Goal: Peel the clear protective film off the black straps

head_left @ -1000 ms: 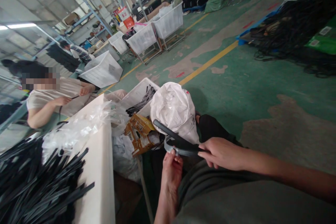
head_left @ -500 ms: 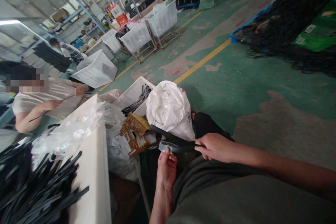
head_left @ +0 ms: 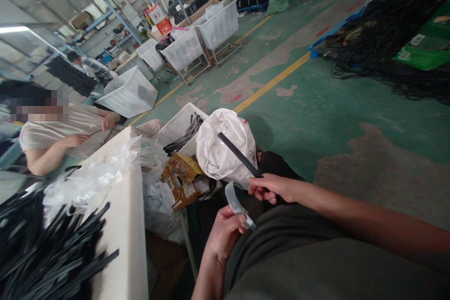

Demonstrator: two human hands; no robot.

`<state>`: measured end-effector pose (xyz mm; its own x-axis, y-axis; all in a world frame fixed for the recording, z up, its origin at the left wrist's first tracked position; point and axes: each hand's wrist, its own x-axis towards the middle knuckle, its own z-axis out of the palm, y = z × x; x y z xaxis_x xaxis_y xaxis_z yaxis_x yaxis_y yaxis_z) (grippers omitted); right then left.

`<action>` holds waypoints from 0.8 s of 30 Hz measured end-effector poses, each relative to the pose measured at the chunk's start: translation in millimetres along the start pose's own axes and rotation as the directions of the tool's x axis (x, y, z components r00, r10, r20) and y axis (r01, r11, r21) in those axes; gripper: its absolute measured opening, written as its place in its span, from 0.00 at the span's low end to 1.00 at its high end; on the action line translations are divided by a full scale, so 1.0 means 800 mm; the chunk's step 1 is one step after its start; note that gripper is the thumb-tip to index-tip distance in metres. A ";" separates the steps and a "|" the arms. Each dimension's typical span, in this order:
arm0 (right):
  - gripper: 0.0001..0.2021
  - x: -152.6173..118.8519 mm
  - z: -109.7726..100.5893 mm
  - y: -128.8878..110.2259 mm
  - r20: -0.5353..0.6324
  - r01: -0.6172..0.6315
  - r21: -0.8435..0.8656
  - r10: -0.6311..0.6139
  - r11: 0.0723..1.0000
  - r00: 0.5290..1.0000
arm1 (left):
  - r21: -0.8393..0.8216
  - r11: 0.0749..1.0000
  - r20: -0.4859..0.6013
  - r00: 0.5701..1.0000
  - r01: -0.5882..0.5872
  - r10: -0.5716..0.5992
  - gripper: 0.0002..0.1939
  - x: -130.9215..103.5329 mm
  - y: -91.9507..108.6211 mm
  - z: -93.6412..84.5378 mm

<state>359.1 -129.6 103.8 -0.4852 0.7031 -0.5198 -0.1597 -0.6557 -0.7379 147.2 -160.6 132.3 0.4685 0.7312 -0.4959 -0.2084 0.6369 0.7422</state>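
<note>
We see our left hand [head_left: 227, 227] pinching a translucent strip [head_left: 232, 198] below the white sack's [head_left: 211, 168] near rim, our right hand [head_left: 269, 187] clasping 1 black strip [head_left: 237, 152] slanted across that rim in view — a slackened right grip could, we judge, drop it.

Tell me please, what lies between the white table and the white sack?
In the head view, a brown printed bag and whitish plastic lie between the table and sack.
</note>
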 end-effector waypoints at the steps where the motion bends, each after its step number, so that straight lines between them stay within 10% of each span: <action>1: 0.28 0.006 0.000 0.002 0.030 -0.034 0.031 0.033 0.999 0.999 | 0.110 0.994 0.069 0.997 0.013 -0.021 0.11 -0.002 0.008 0.003; 8: 0.23 0.040 0.013 -0.003 -0.014 0.094 0.276 -0.094 0.957 0.995 | 0.542 0.824 0.338 0.941 -0.168 -0.030 0.10 -0.009 0.032 0.028; 17: 0.23 0.023 -0.039 -0.035 -0.342 0.433 0.291 -0.330 0.853 0.880 | 0.386 0.918 -0.047 0.992 -0.089 0.116 0.18 -0.026 -0.010 -0.066; 24: 0.20 0.011 -0.019 -0.038 -0.359 0.502 0.225 -0.408 0.835 0.839 | 0.077 0.915 -0.361 0.844 -0.395 0.395 0.19 -0.032 0.004 -0.062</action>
<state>372.8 -99.3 115.2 -0.0331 0.9565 -0.2898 -0.5707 -0.2561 -0.7802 92.3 -164.9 125.2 0.0029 0.9575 -0.2884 -0.3100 0.2750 0.9101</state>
